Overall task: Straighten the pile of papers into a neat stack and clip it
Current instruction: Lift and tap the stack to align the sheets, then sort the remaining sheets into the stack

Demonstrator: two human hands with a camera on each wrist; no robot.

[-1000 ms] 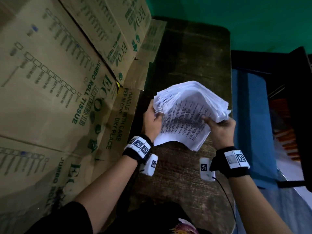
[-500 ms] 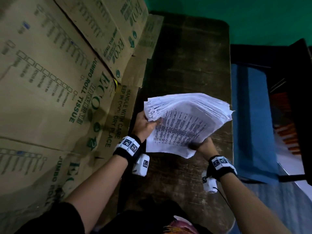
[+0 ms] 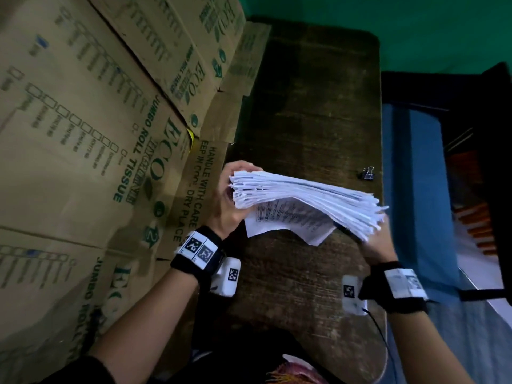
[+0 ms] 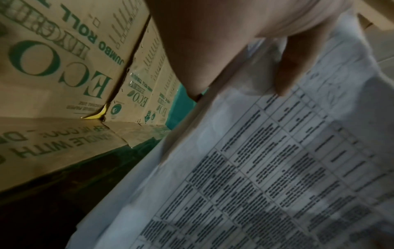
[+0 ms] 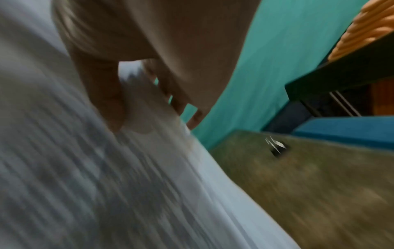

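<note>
A thick, uneven pile of printed papers is held above the dark wooden table, its sheets fanned at both ends. My left hand grips the left end, thumb on the printed underside. My right hand grips the right end, thumb and fingers around the sheets. One bottom sheet sags lower than the others. A black binder clip lies on the table near its right edge, also in the right wrist view, which is blurred.
Large cardboard boxes printed with green lettering stand along the table's left side. A teal wall is behind. To the right of the table lie a blue surface and a dark shelf with orange items.
The pile has tipped from facing me to lying nearly flat, edge toward me. My right hand slid to the right end. The binder clip has come into view.
</note>
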